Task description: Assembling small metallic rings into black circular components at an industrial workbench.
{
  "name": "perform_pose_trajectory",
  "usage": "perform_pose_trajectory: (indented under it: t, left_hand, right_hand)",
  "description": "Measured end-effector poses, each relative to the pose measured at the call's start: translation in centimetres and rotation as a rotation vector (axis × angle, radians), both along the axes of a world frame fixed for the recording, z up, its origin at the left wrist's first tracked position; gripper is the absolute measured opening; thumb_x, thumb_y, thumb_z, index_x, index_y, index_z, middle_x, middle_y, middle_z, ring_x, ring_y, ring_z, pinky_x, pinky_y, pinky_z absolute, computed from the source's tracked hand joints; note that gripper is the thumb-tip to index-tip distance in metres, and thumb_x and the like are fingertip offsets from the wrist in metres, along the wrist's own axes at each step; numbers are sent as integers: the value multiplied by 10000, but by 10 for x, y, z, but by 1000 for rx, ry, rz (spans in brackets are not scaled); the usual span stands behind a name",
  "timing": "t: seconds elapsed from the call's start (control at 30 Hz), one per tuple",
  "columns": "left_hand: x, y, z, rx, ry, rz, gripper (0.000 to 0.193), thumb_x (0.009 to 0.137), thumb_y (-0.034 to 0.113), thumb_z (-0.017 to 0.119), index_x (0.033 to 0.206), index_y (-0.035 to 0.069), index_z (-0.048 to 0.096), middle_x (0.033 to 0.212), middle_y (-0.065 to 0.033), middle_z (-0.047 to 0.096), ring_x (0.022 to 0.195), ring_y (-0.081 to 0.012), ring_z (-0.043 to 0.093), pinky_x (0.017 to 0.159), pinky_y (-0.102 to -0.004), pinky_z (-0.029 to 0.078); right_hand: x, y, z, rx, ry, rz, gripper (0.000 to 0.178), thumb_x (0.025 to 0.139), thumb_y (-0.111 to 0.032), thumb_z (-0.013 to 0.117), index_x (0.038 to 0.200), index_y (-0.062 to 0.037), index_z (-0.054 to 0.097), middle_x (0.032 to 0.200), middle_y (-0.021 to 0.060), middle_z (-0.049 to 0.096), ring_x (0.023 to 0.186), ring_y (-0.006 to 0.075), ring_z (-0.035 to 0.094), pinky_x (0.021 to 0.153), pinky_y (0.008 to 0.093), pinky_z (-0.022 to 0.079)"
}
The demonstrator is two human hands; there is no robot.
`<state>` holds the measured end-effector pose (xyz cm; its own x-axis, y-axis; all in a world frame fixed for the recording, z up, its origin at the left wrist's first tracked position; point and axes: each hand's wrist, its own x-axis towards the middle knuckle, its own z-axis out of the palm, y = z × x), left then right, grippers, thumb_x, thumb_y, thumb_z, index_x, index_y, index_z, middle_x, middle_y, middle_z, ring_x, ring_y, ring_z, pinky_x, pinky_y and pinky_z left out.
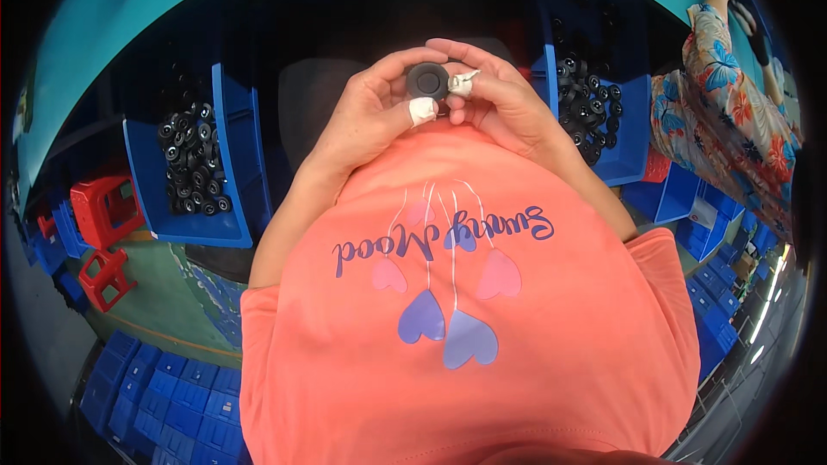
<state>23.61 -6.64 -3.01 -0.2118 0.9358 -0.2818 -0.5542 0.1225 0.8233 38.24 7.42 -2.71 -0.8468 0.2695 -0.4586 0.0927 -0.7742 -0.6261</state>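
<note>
Between my two hands, in front of my chest, is a small round black part with a raised rim and a recessed centre. My left hand curls round its left side, with a white-wrapped thumb at the lower edge. From the other side my right hand closes on it, its thumb also wrapped in white and pressed to the part's right edge. The underside of the part is hidden. Many similar black round parts lie heaped in a blue bin on the left.
Another blue bin on the right holds more round black parts. A co-worker in a flowered sleeve and white glove is at the far right. Red stools and stacked blue crates stand at the left.
</note>
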Motion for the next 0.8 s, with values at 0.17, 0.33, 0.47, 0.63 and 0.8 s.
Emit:
perform_pose_trajectory:
  t: [0.17,0.33,0.47,0.63,0.8]
  left_hand:
    - [-1,-1,4,-12,-41,-13,548,834,75,756,1340,39,546,1104,-80,661,1019,-151,652,869,-270,553]
    - [-1,-2,1,16,-3,-4,542,826,17,743,1333,39,552,1117,-93,662,1031,-164,660,909,-291,557]
    - [-1,-2,4,5,61,-13,528,816,-9,739,1314,26,566,1121,-102,667,1019,-167,672,921,-304,559]
    - [2,-3,10,-28,-15,-15,523,813,-4,739,1308,21,570,1132,-103,667,1025,-181,679,929,-312,557]
    - [1,-4,9,-29,-70,-27,541,807,18,751,1316,22,567,1141,-99,662,1041,-197,679,943,-332,552]
  right_hand:
    - [1,0,-9,-114,-25,-35,447,898,-8,560,1337,47,501,1020,120,624,801,135,636,758,288,597]
    - [0,-1,-13,-131,-6,-25,413,908,-12,539,1318,39,531,1025,117,622,806,133,630,785,310,599]
    - [0,-3,-12,-125,-7,-28,416,906,-30,538,1316,39,537,1019,100,618,804,126,614,792,308,591]
    - [-2,-5,-6,-276,56,6,438,896,-60,563,1323,35,536,1000,69,603,769,100,551,770,267,565]
    - [-1,-8,-5,-342,62,6,458,885,-50,607,1331,23,536,996,56,597,759,85,520,692,214,512]
